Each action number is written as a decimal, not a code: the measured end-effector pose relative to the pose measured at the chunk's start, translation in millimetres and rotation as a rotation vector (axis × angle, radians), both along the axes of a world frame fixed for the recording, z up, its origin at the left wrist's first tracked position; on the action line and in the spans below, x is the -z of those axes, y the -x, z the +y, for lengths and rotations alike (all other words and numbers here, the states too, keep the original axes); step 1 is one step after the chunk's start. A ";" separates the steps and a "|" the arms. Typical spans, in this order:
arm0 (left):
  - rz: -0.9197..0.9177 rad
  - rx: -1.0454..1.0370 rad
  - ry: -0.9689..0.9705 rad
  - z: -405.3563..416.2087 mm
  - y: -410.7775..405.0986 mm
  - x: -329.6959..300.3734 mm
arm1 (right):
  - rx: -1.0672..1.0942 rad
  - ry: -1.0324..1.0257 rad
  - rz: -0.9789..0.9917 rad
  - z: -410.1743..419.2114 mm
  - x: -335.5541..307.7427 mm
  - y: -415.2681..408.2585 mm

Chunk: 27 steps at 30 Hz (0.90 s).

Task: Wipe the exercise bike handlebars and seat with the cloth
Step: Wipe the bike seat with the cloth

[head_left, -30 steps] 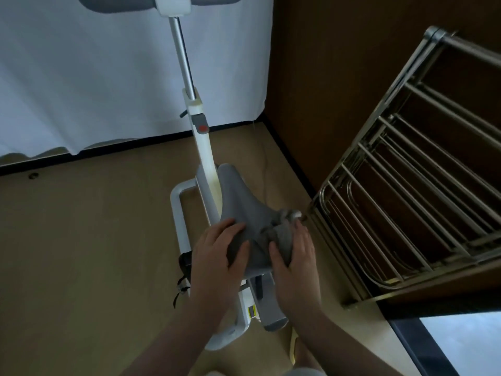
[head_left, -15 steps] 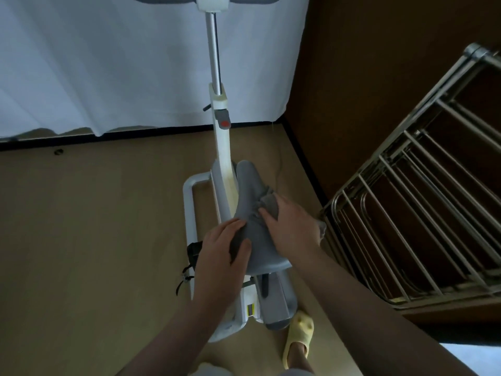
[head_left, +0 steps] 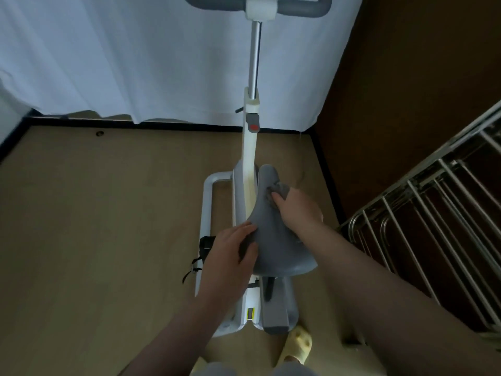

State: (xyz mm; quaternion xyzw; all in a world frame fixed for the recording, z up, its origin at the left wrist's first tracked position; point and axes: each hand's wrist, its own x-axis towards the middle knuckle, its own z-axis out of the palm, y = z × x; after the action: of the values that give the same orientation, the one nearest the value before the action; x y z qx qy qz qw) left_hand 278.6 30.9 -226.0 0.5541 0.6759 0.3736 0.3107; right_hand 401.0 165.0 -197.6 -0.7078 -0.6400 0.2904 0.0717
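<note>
Two hands on the seat point(head_left: 273, 240): left hand point(head_left: 230, 253) grips its 9 o'clock edge, fingers curled over; right hand point(head_left: 298, 210) clutches the bunched cloth point(head_left: 279, 189) against the nose, toward 12 o'clock. Handlebars point(head_left: 298, 4) at 12 o'clock, well apart from both. Drying rack point(head_left: 433, 226) at 3 o'clock.

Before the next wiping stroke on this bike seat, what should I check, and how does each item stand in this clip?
1. Cloth in the right hand: ok, bunched under its fingers.
2. Cloth touching the seat: ok, pressed near the narrow front end.
3. Left hand steadying the seat: ok, thumb and fingers hold its left edge.
4. Wide rear part of the seat wiped: cannot tell.
5. Handlebars free to reach next: ok, nothing on the part in view.
6. Room beside the metal rack: ok, the right arm is apart from it.
</note>
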 end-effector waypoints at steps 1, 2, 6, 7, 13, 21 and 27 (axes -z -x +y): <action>0.001 -0.002 0.001 -1.4 -0.4 -0.4 | -0.011 0.000 0.011 2.8 1.4 0.8; -0.001 -0.003 0.002 -2.8 -0.4 -0.6 | -0.032 -0.008 0.012 -2.1 0.7 -1.4; 0.014 -0.022 0.006 -1.9 -1.0 -2.7 | -0.190 -0.082 -0.004 -49.2 -7.5 -26.4; 0.020 -0.029 0.004 -1.0 -1.6 -3.8 | -0.231 -0.111 -0.039 -58.3 -7.5 -32.1; 0.015 -0.092 0.005 3.2 -8.7 -6.9 | -0.137 -0.102 -0.142 -27.6 -2.9 -11.8; 0.039 -0.021 0.008 3.3 -0.9 -4.3 | -0.141 -0.186 0.157 -52.0 2.0 -30.3; -0.048 0.063 -0.023 -0.6 13.8 10.6 | -0.037 -0.256 0.555 -101.3 19.7 -61.8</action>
State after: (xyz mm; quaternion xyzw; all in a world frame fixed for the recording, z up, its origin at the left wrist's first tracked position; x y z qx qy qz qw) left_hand 264.7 30.3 -236.6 0.5696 0.6462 0.3843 0.3321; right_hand 462.8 63.7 -217.3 -0.5749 -0.6401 0.3909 0.3270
